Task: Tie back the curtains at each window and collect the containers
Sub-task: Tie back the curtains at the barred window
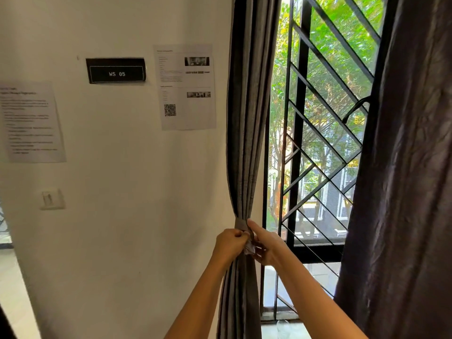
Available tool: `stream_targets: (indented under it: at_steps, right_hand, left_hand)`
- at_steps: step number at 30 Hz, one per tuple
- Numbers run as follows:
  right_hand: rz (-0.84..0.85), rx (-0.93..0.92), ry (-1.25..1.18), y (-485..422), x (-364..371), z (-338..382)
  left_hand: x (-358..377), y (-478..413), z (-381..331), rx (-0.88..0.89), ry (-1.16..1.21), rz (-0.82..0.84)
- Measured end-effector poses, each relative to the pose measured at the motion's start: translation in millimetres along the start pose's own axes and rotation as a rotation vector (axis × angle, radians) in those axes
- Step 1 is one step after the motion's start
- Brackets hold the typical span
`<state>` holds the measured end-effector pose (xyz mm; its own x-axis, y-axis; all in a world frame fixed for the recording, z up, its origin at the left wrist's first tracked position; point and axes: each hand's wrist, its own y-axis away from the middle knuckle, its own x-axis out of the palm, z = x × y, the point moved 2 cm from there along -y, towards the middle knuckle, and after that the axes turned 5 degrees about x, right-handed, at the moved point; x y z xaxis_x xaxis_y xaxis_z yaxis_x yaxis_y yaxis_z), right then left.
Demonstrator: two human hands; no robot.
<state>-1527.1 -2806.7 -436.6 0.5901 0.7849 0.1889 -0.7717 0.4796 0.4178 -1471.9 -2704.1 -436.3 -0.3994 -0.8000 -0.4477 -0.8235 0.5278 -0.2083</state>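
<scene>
- I see the grey curtain [247, 118] gathered into 1 narrow bundle at the left edge of the window, just beside the white wall [137, 216].
- A tie-back band [241, 224] goes around the bundle at its narrowest part, low in the view.
- The left hand [230, 243] is at the left side of the band. Its fingers are curled tight together and pinch the band's end against the curtain.
- The right hand [266, 245] is at the other side, touching the curtain. Its forefinger lies stretched up along the band, and the other fingers are curled under it and hold the band.
- Between the 2 hands a small pale crumpled piece [249, 250] shows; I cannot tell what it is.
- A second, darker curtain [403, 167] hangs loose at the right side of the window.
- Behind the glass is a black metal grille [325, 167] with slanted bars.
- On the wall are a black sign [117, 70] reading "WS 05", 2 printed sheets and a light switch [51, 198].
</scene>
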Motion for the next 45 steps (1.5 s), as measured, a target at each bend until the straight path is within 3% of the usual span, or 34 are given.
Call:
stream_targets:
  at_steps: [7, 11, 19, 24, 31, 38, 40, 45]
  right_hand:
    - [0.022, 0.08, -0.036, -1.1, 7.6, 9.2]
    - [0.1, 0.246, -0.241, -5.6, 8.9, 9.3]
    - [0.268, 0.289, -0.485, -3.9, 11.2, 14.1]
    - [0.36, 0.245, -0.364, -6.2, 11.4, 10.7]
    - [0.202, 0.181, -0.179, -2.6, -6.0, 17.1]
    - [0.156, 0.148, 0.472, 5.1, -35.8, 27.4]
    - [0.222, 0.196, 0.442, 2.6, -39.5, 30.9]
    - [0.369, 0.294, 0.061, -7.7, -39.8, 37.0]
  left_hand:
    - [-1.9, 7.0, 9.5, 0.066, 0.028, -0.017]
    - [0.6, 10.4, 14.1, 0.043, -0.046, -0.103]
    - [3.6, 13.3, 18.7, 0.039, -0.022, -0.165]
    - [7.0, 13.4, 24.1, 0.053, -0.009, -0.169]
    - [12.0, 9.7, 24.0, 0.066, -0.005, -0.187]
    - [26.6, 9.8, 28.6, 0.123, 0.007, -0.255]
    - [31.9, 12.2, 29.5, 0.165, 0.032, -0.26]
    - [44.6, 20.6, 27.6, 0.294, 0.076, -0.275]
